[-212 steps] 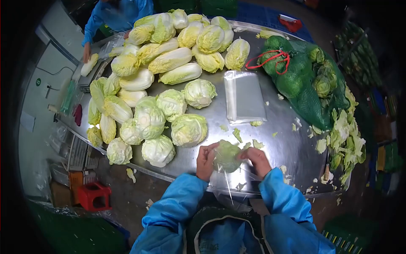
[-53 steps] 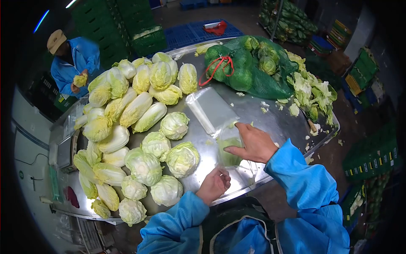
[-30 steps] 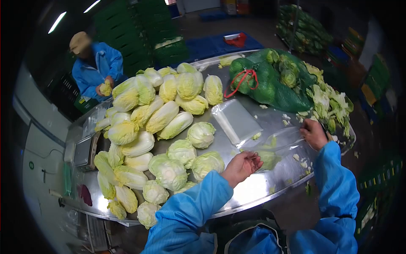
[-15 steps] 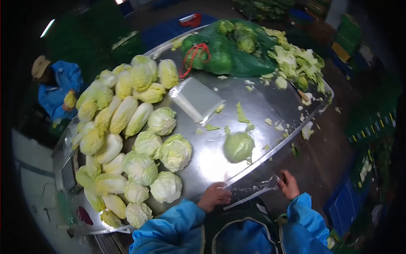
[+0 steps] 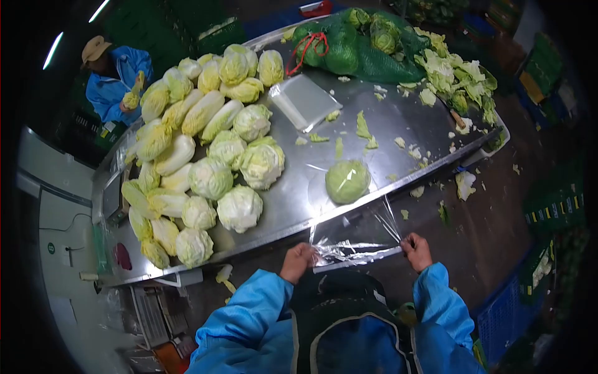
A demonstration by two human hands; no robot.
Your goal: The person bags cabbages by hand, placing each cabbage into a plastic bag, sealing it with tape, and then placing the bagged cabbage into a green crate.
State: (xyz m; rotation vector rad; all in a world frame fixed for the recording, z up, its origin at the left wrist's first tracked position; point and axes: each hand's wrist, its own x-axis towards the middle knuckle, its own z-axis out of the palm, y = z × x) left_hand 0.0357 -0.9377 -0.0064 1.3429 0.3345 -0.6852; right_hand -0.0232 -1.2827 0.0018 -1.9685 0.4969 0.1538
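Note:
Between my two hands a clear plastic bag (image 5: pixel 355 250) is stretched at the table's front edge, its crinkled mouth toward me. My left hand (image 5: pixel 298 262) pinches its left corner, and my right hand (image 5: pixel 416 250) grips the right one. Just beyond, a round green cabbage (image 5: pixel 347 182) rests on the metal table (image 5: pixel 293 209) under shiny clear film that runs toward my hands. Farther back lies a flat stack of clear bags (image 5: pixel 305 103). Left of the wrapped cabbage sit several loose round cabbages (image 5: pixel 240 209).
Napa cabbages (image 5: pixel 174 154) crowd the table's left side. At the back is a green mesh sack (image 5: pixel 342 53) of cabbages with a red tie. Trimmed leaves (image 5: pixel 458 75) and a knife handle (image 5: pixel 458 118) lie at the right. A person in blue (image 5: pixel 118 81) stands beyond the far left end.
My hands have pulled the bag's mouth wider and tauter, and the film over the cabbage looks smoother. The camera view has shifted, so the table sits higher and more of the floor shows.

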